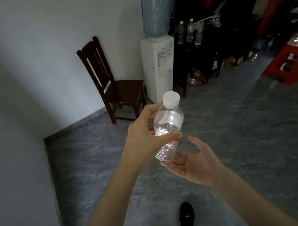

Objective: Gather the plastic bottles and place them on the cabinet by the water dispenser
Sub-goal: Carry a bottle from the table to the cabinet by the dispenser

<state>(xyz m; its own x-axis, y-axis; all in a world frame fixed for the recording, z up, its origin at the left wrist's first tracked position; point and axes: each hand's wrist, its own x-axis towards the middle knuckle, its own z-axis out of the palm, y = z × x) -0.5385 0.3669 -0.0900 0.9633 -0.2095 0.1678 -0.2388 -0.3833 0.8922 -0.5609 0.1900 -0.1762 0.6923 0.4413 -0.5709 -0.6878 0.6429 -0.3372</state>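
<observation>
My left hand [143, 132] grips a clear plastic bottle [169, 119] with a white cap and a red label, held upright and slightly tilted in mid-air. My right hand [192, 162] is open, palm up, just under the bottle's base, fingers apart and touching or nearly touching it. Ahead stands a white water dispenser [158, 64] topped by a blue jug. To its right is a dark cabinet [193, 54] with three clear bottles [189, 30] standing on its top.
A dark wooden chair [114, 83] stands against the white wall left of the dispenser. Red plastic crates [287, 64] and clutter fill the right side. Litter lies under the cabinet. My dark shoe [186, 220] shows on the grey marbled floor.
</observation>
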